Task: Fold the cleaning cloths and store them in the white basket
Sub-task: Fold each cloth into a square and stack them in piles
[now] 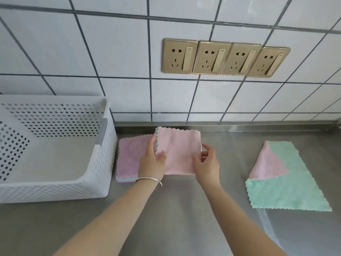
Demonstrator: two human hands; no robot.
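A folded pink cloth (178, 146) is held between both hands over the steel counter. My left hand (152, 163) grips its left scalloped edge, thumb on top. My right hand (206, 162) pinches its right edge. Under my left hand lies a folded purple-pink cloth (129, 157), flat beside the basket. The white perforated basket (103, 163) stands at the left with nothing visible inside. A green cloth (287, 189) lies unfolded at the right, one corner turned over to show its pink side.
The steel counter (184, 218) runs to a tiled wall with a raised back lip. Several gold wall sockets (225, 59) sit above the cloths. A silver bangle is on my left wrist.
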